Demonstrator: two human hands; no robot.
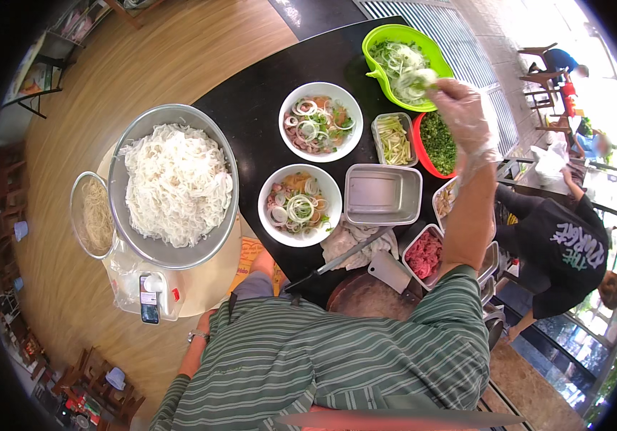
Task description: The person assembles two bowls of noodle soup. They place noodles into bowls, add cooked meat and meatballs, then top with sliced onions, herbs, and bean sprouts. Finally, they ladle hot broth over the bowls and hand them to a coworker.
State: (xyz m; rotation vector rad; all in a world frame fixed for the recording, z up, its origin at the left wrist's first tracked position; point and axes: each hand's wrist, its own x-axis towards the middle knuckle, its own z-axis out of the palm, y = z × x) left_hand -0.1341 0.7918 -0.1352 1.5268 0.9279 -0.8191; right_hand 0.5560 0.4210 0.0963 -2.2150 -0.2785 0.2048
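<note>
My right hand [462,110], in a clear plastic glove, pinches some sliced onion [421,80] over a lime-green basin [442,56]. More onion slices with green herbs [394,59] fill that basin. Below my fingers, a red bowl [417,141] holds chopped green herbs [437,141]. Two white bowls [285,132] [263,218] stand on the black table, each with meat, onion rings and greens in it. My left hand [207,320] is down against my side near the waist, a watch on its wrist; the shirt hides its fingers in part.
A metal basin of white noodles [179,186] sits left, beside a strainer of thin noodles [97,215] and a phone [149,301]. Near me lie a cleaver [390,272], a sharpening steel [340,258], a chopping block [362,299], raw meat [424,254] and a metal tray [381,194]. Another person [561,253] bends at right.
</note>
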